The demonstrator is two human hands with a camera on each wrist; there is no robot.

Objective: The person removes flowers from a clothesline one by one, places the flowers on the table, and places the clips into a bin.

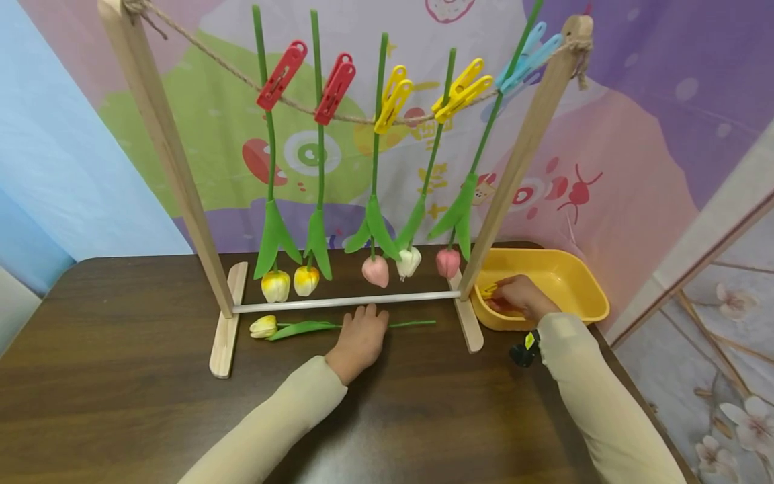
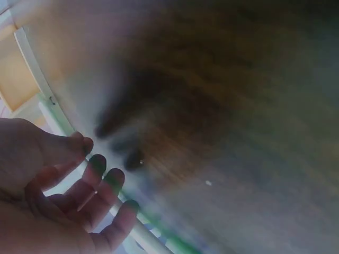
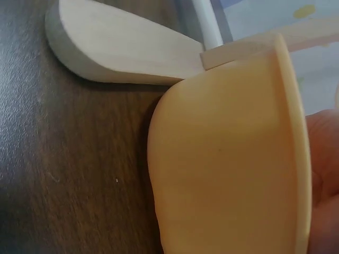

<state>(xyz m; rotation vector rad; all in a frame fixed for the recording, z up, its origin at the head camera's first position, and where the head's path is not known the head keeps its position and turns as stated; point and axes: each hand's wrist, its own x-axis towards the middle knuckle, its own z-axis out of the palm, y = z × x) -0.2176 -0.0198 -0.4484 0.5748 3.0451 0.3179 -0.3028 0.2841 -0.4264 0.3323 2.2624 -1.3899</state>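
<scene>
A yellow artificial tulip [image 1: 264, 327] lies on the table, its green stem [image 1: 412, 324] pointing right. Over the middle of that stem is my left hand [image 1: 361, 341], covering part of it. The left wrist view is hazy and shows the hand's fingers bent loosely and spread apart. Inside the yellow plastic basin [image 1: 580, 286], at its left end, my right hand [image 1: 519, 296] pinches a yellow clothespin [image 1: 487, 291]. In the right wrist view the basin's wall hides most of this hand.
A wooden frame [image 1: 526, 148] with a white crossbar [image 1: 345, 302] stands behind the left hand. Several tulips hang heads down from its twine [image 1: 211, 62], held by red [image 1: 282, 75], yellow [image 1: 393, 99] and blue clothespins [image 1: 529, 60]. The basin stands beside the frame's right foot [image 1: 468, 326].
</scene>
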